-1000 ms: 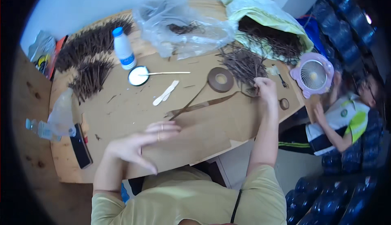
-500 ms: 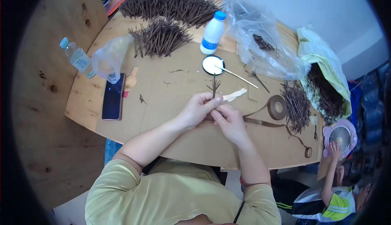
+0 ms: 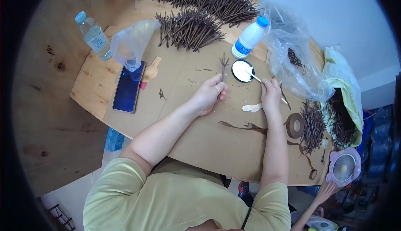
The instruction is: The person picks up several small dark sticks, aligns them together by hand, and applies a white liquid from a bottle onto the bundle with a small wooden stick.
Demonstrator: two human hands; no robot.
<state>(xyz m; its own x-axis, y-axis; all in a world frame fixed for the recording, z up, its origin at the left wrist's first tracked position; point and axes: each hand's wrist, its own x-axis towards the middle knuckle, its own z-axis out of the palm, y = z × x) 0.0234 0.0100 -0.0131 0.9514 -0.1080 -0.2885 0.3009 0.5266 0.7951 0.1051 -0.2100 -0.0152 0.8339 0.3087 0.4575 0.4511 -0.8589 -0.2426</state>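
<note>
My left hand (image 3: 208, 95) is closed around a small branched brown twig (image 3: 224, 67), its forked tips pointing up and away from me. To the right, my right hand (image 3: 271, 94) pinches a thin pale stick (image 3: 255, 77). The far end of that stick rests in the white paste in a dark-rimmed round dish (image 3: 241, 71). A white bottle with a blue cap (image 3: 249, 39) stands just behind the dish. Pale flat wooden sticks (image 3: 252, 107) lie beside my right wrist. Loose brown tape (image 3: 238, 126) runs under my right forearm, near a tape roll (image 3: 295, 125).
Bunches of brown twigs (image 3: 188, 29) lie at the back, with another pile (image 3: 312, 126) at right. Clear plastic bags (image 3: 288, 43), a water bottle (image 3: 95, 36) and a phone (image 3: 129, 88) surround the cardboard (image 3: 179, 118). Another person's hand (image 3: 328, 190) touches a pink fan (image 3: 343, 167).
My right hand has left the twig, moved right and away from me, and taken hold of the thin stick. My left hand still holds the twig. The whole view has shifted.
</note>
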